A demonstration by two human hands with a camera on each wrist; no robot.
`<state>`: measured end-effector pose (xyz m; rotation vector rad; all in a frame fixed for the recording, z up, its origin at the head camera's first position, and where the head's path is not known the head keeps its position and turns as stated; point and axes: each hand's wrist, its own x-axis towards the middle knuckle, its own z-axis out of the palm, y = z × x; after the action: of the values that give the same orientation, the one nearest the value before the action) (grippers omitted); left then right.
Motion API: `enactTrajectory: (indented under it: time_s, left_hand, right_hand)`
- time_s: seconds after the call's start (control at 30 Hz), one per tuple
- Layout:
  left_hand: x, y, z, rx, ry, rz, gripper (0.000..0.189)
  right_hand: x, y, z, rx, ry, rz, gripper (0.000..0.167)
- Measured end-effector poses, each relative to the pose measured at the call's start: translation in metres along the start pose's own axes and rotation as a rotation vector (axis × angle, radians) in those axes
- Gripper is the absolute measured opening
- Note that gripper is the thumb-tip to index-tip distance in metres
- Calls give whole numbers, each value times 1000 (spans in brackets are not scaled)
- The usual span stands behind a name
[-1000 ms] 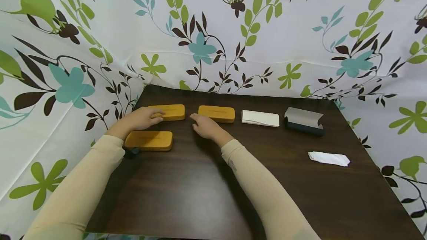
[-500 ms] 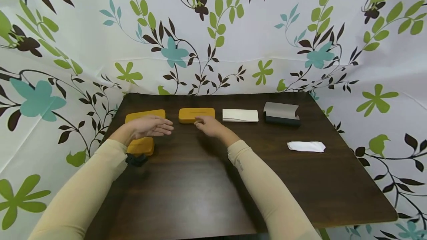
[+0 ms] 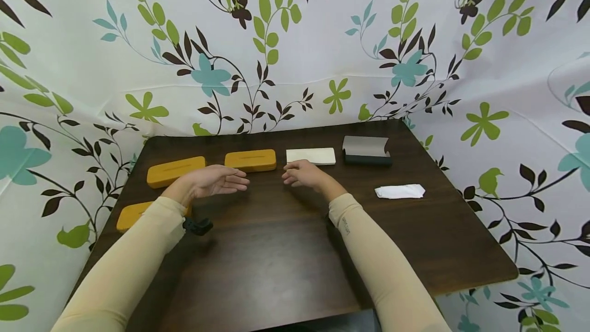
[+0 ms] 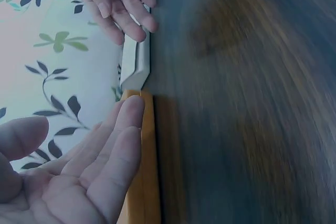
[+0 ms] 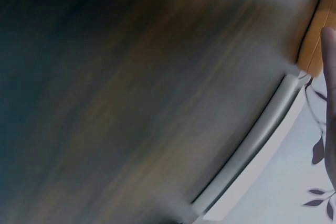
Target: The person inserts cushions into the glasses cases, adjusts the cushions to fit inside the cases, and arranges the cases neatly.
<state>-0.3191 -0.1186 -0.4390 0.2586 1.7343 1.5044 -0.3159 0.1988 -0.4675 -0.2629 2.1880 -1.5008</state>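
My left hand [image 3: 214, 182] hovers over the table with its fingers extended and palm turned inward, holding nothing. Just behind it lies a mustard-yellow hard case [image 3: 250, 160], like a glasses case. A second yellow case [image 3: 168, 172] is to the left, partly behind the wrist. My forearm covers much of a third yellow case [image 3: 131, 215]. My right hand [image 3: 305, 174], loosely bent and holding nothing, hangs in front of a flat white folded case [image 3: 318, 156]. In the left wrist view, the left fingers [image 4: 123, 150] appear in front of a yellow case [image 4: 149, 182].
A dark case with a grey inner flap [image 3: 367, 151] lies at the back right. In front of it is a folded white cloth [image 3: 400, 191]. A patterned curtain [image 3: 295, 40] hangs behind the dark wooden table [image 3: 276, 260]. A dark wristband [image 3: 198, 226] hangs at my left wrist.
My left hand has come away from the back-left yellow case toward the middle. My right hand has shifted from the middle yellow case to the white case. The view has turned right.
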Motion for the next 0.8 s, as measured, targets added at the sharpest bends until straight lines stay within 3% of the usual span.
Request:
enactTrajectory:
  time_s: [0.3,0.53,0.8]
  left_hand:
    - [23,10,21,0,-44,-3,56]
    - [53,11,41,-14,-112,1,62]
    - [76,18,58,-54,-170,56,72]
  right_hand:
    - [-23,14,-28,48,53,34,45]
    - [-53,34,-56,110,90,48,54]
    - [-86,50,-82,203,225,44,62]
